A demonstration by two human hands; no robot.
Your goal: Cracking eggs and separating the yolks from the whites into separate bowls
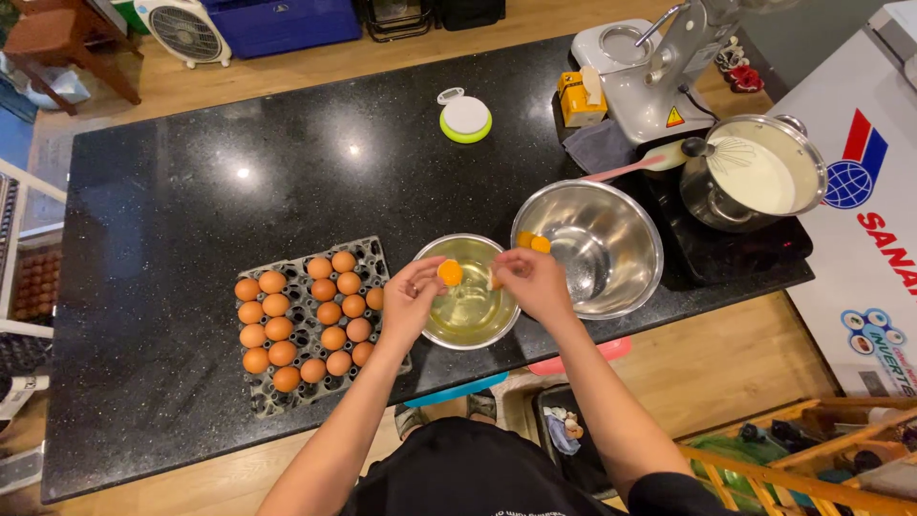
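My left hand (411, 298) holds half an eggshell with an orange yolk (450, 272) in it over a small steel bowl (468, 330) of clear egg white. My right hand (532, 279) holds the other shell half right beside it, above the same bowl's right rim. A larger steel bowl (611, 277) to the right has two yolks (533, 242) at its near-left wall. A grey egg tray (373, 250) with several brown eggs (306, 320) lies left of my left hand.
On the black stone counter (191, 220): a round white and green scale (465, 118), a yellow box (580, 98), a stand mixer (650, 76), a pot of white batter with a whisk (755, 172) on a black cooktop (735, 253). A bin (568, 430) sits on the floor below.
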